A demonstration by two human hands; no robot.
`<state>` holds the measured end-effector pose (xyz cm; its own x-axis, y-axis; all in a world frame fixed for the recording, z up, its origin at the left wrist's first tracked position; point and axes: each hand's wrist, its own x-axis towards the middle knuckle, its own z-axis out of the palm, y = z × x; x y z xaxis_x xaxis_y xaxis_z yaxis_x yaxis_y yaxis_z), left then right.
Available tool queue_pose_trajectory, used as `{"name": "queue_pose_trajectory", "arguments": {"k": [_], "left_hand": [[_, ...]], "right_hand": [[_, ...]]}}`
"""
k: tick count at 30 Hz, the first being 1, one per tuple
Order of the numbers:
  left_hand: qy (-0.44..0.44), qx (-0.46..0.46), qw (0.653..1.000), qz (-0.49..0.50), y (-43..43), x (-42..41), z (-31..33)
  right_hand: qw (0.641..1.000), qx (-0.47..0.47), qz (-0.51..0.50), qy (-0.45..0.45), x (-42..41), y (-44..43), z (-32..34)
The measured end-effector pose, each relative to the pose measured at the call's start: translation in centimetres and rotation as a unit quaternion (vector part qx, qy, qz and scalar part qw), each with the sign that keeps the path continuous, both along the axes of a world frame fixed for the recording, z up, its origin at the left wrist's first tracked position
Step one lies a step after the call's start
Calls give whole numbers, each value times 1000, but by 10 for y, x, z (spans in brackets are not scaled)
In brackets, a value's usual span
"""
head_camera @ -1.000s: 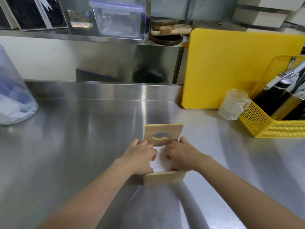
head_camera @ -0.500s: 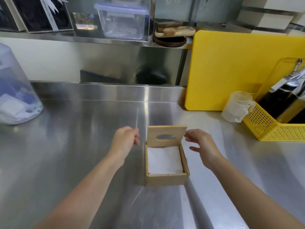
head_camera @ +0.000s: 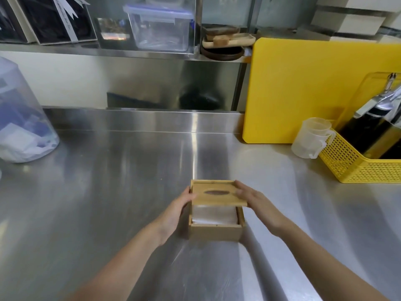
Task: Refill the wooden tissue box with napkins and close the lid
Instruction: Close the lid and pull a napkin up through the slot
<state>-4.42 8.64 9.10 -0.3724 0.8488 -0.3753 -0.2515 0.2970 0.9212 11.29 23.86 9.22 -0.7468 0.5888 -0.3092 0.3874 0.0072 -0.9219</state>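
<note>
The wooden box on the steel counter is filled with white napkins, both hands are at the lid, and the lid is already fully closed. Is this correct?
Not quite. The lid is only partly closed: in the head view its near edge is raised and the white napkins show beneath it. The rest holds: the wooden box is filled, and the left hand and right hand are at the lid.

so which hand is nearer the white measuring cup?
Right. The right hand is on the lid's right edge, on the side facing the measuring cup. The left hand is on the lid's left edge, farther away.
</note>
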Motion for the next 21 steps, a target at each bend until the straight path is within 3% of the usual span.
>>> {"name": "queue_pose_trajectory", "arguments": {"k": [2,5,12,17,21], "left_hand": [[129,-26,991,-31,-10,4,-16],[275,-35,960,-46,-18,8,-27],[383,-9,920,-77,-17,7,-30],[578,47,815,6,2,8,-14],[647,-50,753,-110,29,10,7]], "right_hand": [[991,130,38,-26,10,-7,-9],[967,236,79,-47,16,-12,-18],[942,308,101,-83,17,-10,-22],[894,441,71,-49,0,-6,0],[827,500,206,-154,-33,-9,23]]}}
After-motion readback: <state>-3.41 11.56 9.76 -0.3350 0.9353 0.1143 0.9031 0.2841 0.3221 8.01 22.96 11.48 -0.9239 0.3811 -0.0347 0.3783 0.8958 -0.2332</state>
